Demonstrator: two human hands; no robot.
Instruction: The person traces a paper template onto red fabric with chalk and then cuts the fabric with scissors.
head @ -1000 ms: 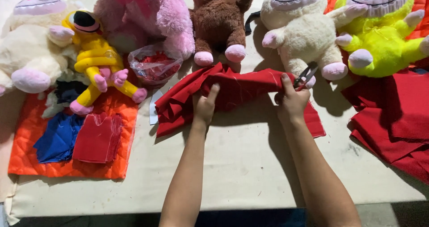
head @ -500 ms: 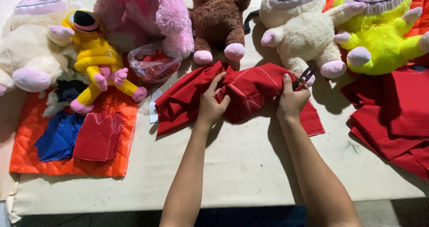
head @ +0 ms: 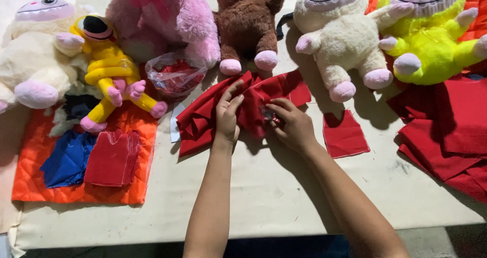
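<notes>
A bunched piece of red fabric (head: pixel 238 111) was seen lying on the cream-covered table (head: pixel 253 197), just in front of the feet of a brown plush toy (head: pixel 247 19). The left hand (head: pixel 227 113) was laid flat on the folds, fingers extended and pressing down rather than closed about anything. The right hand (head: pixel 291 123) was curled at the fabric's right side, its fingertips pinched on a fold — a small metallic object, too blurred to be identified, was glimpsed beneath them. A small cut red piece (head: pixel 346 134) was left flat on the table just beside the right wrist. A clear plastic bag of red scraps (head: pixel 175 75) was set to the left of the fabric, and a stack of red cloth (head: pixel 446 131) was spread at the table's right edge.
</notes>
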